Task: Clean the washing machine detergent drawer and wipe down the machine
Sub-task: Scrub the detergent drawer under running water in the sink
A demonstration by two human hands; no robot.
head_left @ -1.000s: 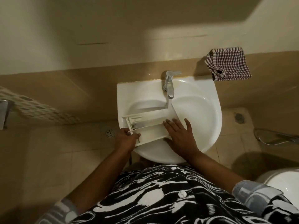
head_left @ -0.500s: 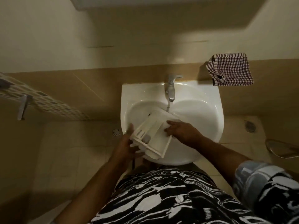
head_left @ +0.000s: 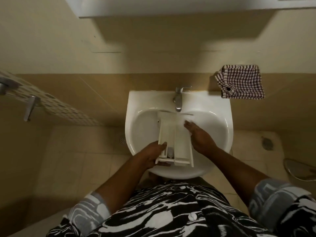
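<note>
Bathroom sink [head_left: 222, 106] w/ detergent drawer [head_left: 176, 134] lying in it, far end under tap [head_left: 178, 100]. Left hand [head_left: 150, 156] grips its near-left corner; right hand [head_left: 200, 137] lies flat, fingers straight, on its right side. Rinse step (water flow unclear). Next, prob.: rub compartments, steady grip.

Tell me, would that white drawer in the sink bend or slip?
Probably stiff: the detergent drawer shows straight walls while the left hand grips one end. Likely light: thin walls, hollow compartments. Possibly slippery, being under the tap.
</note>
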